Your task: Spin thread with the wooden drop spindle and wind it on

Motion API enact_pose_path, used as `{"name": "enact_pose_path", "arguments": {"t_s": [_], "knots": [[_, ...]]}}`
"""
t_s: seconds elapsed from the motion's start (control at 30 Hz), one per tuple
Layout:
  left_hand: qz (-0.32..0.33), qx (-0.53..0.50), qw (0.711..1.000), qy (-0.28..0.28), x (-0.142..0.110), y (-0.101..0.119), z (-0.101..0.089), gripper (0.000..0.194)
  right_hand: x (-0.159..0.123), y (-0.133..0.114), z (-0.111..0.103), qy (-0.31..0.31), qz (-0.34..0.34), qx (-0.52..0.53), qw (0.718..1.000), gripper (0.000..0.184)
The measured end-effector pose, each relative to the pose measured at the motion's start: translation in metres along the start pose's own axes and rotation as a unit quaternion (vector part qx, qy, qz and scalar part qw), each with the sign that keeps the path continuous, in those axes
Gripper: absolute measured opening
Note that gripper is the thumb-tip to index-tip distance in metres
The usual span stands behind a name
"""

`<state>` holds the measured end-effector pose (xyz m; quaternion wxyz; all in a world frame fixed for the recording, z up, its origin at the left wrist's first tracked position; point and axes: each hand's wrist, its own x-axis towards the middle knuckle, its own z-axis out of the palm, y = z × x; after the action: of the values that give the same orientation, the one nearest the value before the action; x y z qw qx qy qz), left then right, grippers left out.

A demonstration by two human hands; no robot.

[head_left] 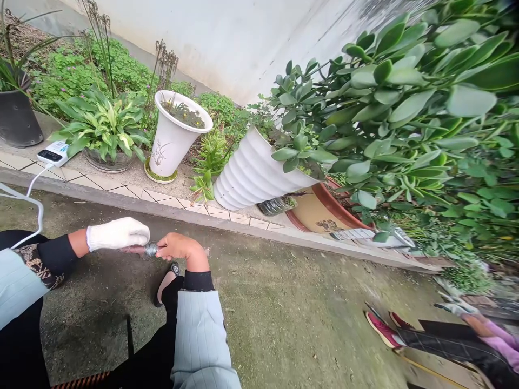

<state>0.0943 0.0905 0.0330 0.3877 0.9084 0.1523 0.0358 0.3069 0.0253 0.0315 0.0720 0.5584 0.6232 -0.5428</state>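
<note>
The left hand (117,234), in a white knit glove, is curled closed, its fingertips pressed against a small silver coil (151,249) wound around a reddish rod (132,249), though the slight blur makes the exact contact hard to judge. The bare right hand (180,249) is clamped on the coil from the other side, fingers together. Both hands are held over the mossy concrete ground (263,302), near a tiled kerb (162,202). A white cable (40,213) runs from the left sleeve (18,286) toward a white digital meter (52,154) on the ledge.
</note>
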Motion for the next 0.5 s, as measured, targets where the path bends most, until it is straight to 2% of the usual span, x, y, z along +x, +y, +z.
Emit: {"name": "enact_pose_path", "arguments": {"t_s": [0.07, 0.2, 0.27, 0.33, 0.4, 0.5], "knots": [[-0.009, 0.013, 1.0, -0.005, -0.001, -0.001, -0.003, 0.028, -0.001, 0.001, -0.001, 0.03, 0.017, -0.019, 0.999, 0.011], [-0.024, 0.103, 0.994, -0.036, -0.005, -0.003, 0.0, 0.024, 0.002, -0.004, 0.001, 0.101, 0.082, -0.102, 0.986, 0.015], [-0.026, 0.113, 0.992, -0.047, -0.006, -0.005, 0.005, 0.022, 0.006, -0.009, 0.005, 0.1, 0.107, -0.14, 0.979, 0.02], [-0.021, 0.107, 0.993, -0.046, -0.006, -0.007, 0.009, 0.021, 0.011, -0.015, 0.01, 0.057, 0.122, -0.167, 0.977, 0.026], [-0.016, 0.102, 0.994, -0.033, -0.005, -0.008, 0.01, 0.021, 0.013, -0.02, 0.013, -0.009, 0.105, -0.158, 0.982, 0.027], [-0.001, 0.052, 0.998, -0.033, -0.004, -0.008, 0.005, 0.024, 0.007, -0.021, 0.012, -0.11, -0.016, -0.049, 0.993, 0.015]]}}
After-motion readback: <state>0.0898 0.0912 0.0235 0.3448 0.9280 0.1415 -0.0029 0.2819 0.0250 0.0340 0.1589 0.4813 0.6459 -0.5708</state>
